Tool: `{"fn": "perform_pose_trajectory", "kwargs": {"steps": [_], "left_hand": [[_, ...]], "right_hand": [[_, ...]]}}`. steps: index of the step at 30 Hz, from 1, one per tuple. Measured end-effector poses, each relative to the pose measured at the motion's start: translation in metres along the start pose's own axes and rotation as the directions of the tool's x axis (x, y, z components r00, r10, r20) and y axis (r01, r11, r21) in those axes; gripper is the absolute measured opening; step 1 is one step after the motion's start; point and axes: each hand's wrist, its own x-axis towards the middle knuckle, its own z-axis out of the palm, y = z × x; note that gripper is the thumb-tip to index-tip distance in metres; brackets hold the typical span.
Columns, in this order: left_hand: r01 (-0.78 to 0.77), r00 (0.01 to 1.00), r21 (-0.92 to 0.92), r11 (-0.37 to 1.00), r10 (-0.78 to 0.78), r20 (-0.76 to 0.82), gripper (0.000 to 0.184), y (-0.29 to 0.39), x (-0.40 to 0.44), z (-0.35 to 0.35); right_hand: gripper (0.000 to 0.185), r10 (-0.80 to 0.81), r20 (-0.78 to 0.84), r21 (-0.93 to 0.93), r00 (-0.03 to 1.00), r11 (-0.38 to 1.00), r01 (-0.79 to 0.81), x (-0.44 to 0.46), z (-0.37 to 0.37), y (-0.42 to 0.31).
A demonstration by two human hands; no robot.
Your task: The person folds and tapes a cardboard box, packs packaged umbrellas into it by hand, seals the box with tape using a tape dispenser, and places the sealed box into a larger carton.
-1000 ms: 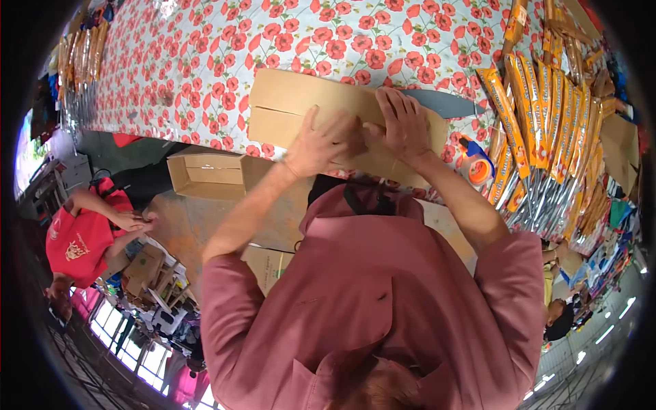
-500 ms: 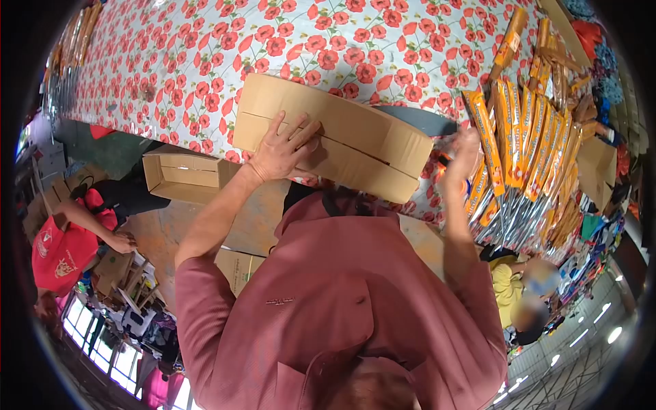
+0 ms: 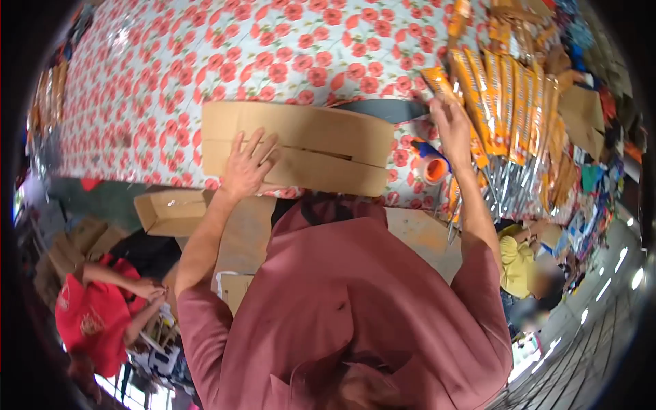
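Note:
A long, closed cardboard box lies at the table's near edge, with a seam along the face toward me. My left hand rests on its left part, fingers spread. To the right, my right hand has its fingertips at a slanted orange packet, apparently gripping it; the fingers partly cover the packet. Beside that hand lie several similar orange packets with silvery lower ends. A tape dispenser with an orange core sits below my right hand. Behind the box shows a dark grey flat piece.
A poppy-patterned cloth covers the table. An open cardboard box stands low on the left. One person in red is at the left, another in yellow at the right. More orange packages lie at the far right.
My right hand has moved from beside the box to the orange packets, and one packet slants more. The tape dispenser now shows. My left hand stays on the box; the view has shifted.

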Motion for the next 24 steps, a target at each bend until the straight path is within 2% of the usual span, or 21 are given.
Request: {"fn": "perform_pose_trajectory", "kwargs": {"steps": [1,2,3,5,7,9,11,13,15,17,18,19,21,22,24], "left_hand": [[0.000,1.000,-0.006,1.000,0.000,-0.005,0.068,-0.001,0.005,0.000],[0.009,1.000,-0.012,1.000,-0.009,0.001,0.068,0.001,0.005,-0.002],[0.025,1.000,-0.017,1.000,-0.025,0.014,0.067,0.003,0.002,-0.003],[0.008,1.000,-0.011,1.000,-0.008,0.009,0.068,0.002,-0.001,-0.001],[-0.008,1.000,0.000,1.000,0.008,0.011,0.069,0.000,-0.002,-0.001],[-0.017,0.999,0.011,1.000,0.017,0.027,0.069,-0.004,-0.005,0.002],[-0.019,0.999,0.010,1.000,0.019,0.042,0.069,-0.001,0.000,-0.001],[0.005,0.996,-0.004,1.000,-0.005,0.087,0.069,0.002,0.001,-0.008],[-0.024,0.999,-0.023,0.999,0.025,0.040,0.069,0.003,0.002,-0.002],[-0.048,0.999,-0.032,0.998,0.048,0.022,0.068,-0.005,-0.003,0.001],[-0.022,0.997,-0.041,0.999,0.025,0.077,0.065,-0.002,-0.002,-0.006],[-0.060,0.996,0.050,0.997,0.056,0.064,0.062,-0.005,-0.006,0.004],[-0.116,0.992,0.167,0.979,0.107,0.065,0.059,-0.018,-0.014,0.018],[-0.149,0.988,0.182,0.972,0.139,0.066,0.058,-0.016,-0.016,0.018],[-0.034,0.999,-0.072,0.997,0.033,-0.017,0.060,-0.005,-0.009,-0.003]], "right_hand": [[0.041,-0.023,0.027,-0.202,0.999,0.979,0.028,-0.013,-0.018,0.012],[0.043,-0.034,0.157,-0.374,0.987,0.923,0.092,-0.028,-0.030,0.029],[0.044,0.032,0.201,-0.446,0.979,0.893,0.062,-0.045,-0.033,0.056],[0.047,0.164,0.272,-0.582,0.948,0.813,0.026,-0.079,-0.022,0.115],[0.047,0.154,0.223,-0.504,0.962,0.863,-0.021,-0.090,-0.003,0.146],[0.043,0.327,0.184,-0.650,0.927,0.748,-0.134,-0.083,0.011,0.146],[0.042,0.433,0.188,-0.508,0.882,0.811,-0.290,-0.078,0.009,0.120],[0.038,0.418,0.117,-0.157,0.901,0.904,-0.399,-0.065,0.000,0.083],[0.035,0.395,0.040,0.229,0.918,0.890,-0.394,-0.039,-0.002,0.054],[0.032,0.264,-0.109,0.353,0.958,0.911,-0.211,0.005,0.019,0.038],[0.033,0.289,-0.011,0.312,0.957,0.911,-0.271,0.023,0.024,-0.001],[0.034,0.303,0.101,0.263,0.948,0.910,-0.319,0.041,0.034,-0.045],[0.036,0.190,0.316,0.642,0.930,0.679,-0.357,0.066,0.089,-0.079],[0.044,0.147,0.094,0.493,0.985,0.852,-0.174,0.071,0.143,-0.057],[0.046,0.008,0.024,0.188,1.000,0.982,-0.012,0.050,0.193,-0.066]]}}
